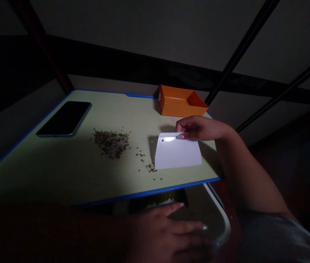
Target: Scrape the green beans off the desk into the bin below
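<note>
White scraper [178, 151] upright on the table [69, 160], near its right end, top edge pinched between the right hand's [194, 128] thumb and fingers, left hand [168, 232] well apart on the near side, fingers spread, holding nothing visible, small seeds [112, 143] left of the scraper

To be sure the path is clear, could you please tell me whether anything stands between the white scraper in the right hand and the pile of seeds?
Only some loose seeds lie on the tabletop between the scraper in the right hand and the pile; nothing bigger visibly stands in the way.
</note>
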